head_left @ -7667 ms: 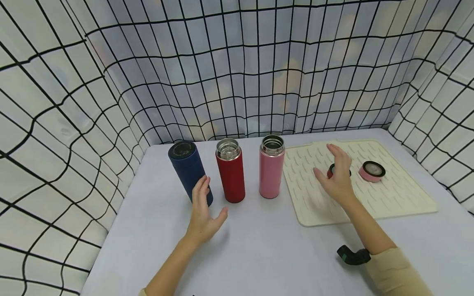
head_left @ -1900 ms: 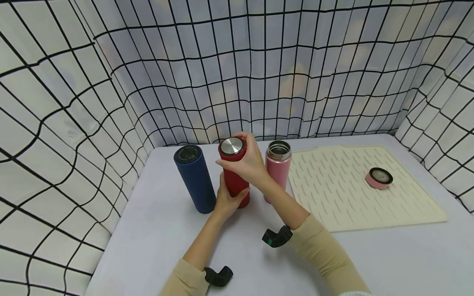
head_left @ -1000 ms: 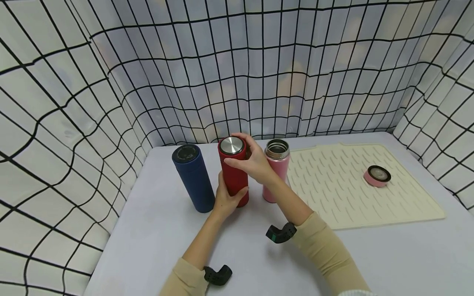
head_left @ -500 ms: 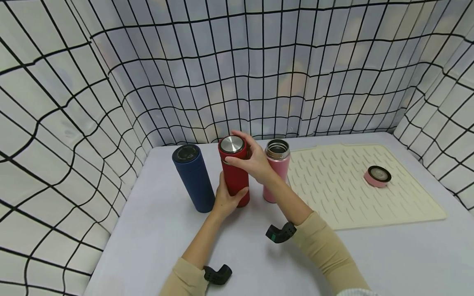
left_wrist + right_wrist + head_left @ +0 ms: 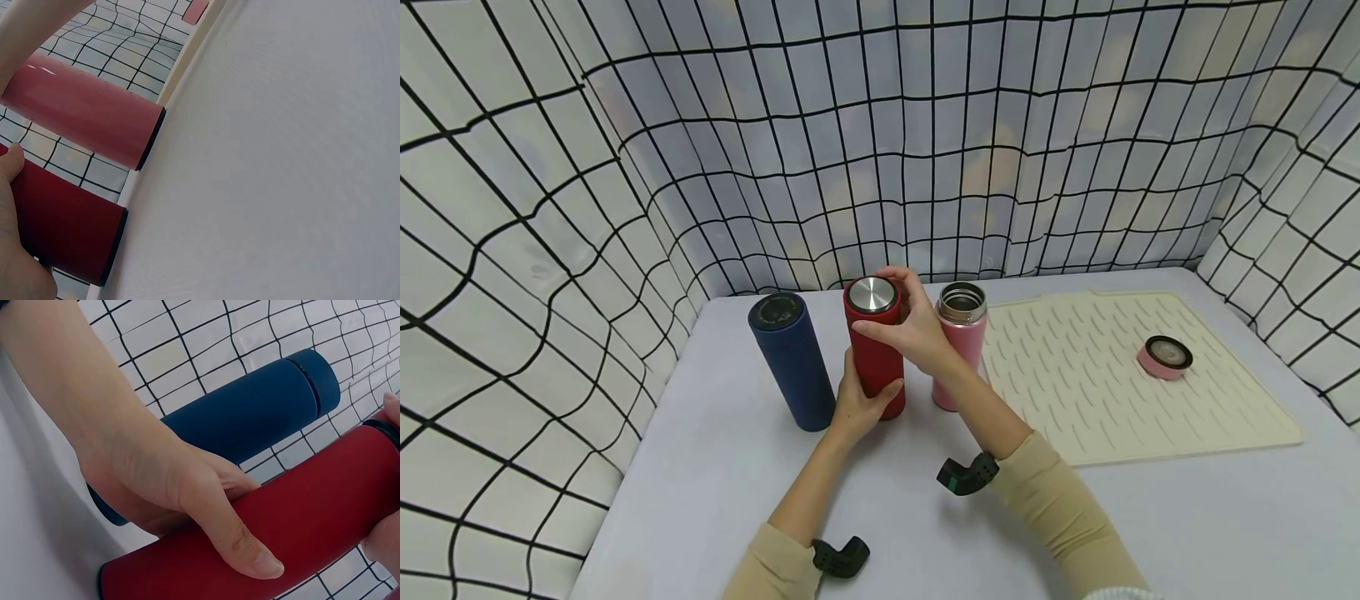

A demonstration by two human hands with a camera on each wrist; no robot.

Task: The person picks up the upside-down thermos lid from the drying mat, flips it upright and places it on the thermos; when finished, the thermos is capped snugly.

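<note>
A red vacuum flask [image 5: 877, 358] stands upright on the table between a blue one and a pink one. My left hand [image 5: 859, 406] grips its lower body, thumb in front, as the right wrist view also shows. The fingers and thumb of my right hand [image 5: 917, 331] curl round the red lid [image 5: 871, 295], which has a silver disc on top and sits on the flask's mouth. To the left is the blue flask [image 5: 795, 367], with its dark-topped lid on. The pink flask [image 5: 967, 340], partly behind my right hand and forearm, shows a bare steel mouth.
A cream ribbed mat [image 5: 1097, 400] lies on the right of the table, with a pink lid [image 5: 1165, 357] on it, its inside facing up. Black netting [image 5: 932, 158] surrounds the back and sides. A black wrist device [image 5: 967, 474] juts from the right sleeve.
Earlier the red flask was uncapped and both hands were apart from it. The red lid has gone from the mat onto the flask. Over the last second, the right fingers shift slightly round the lid.
</note>
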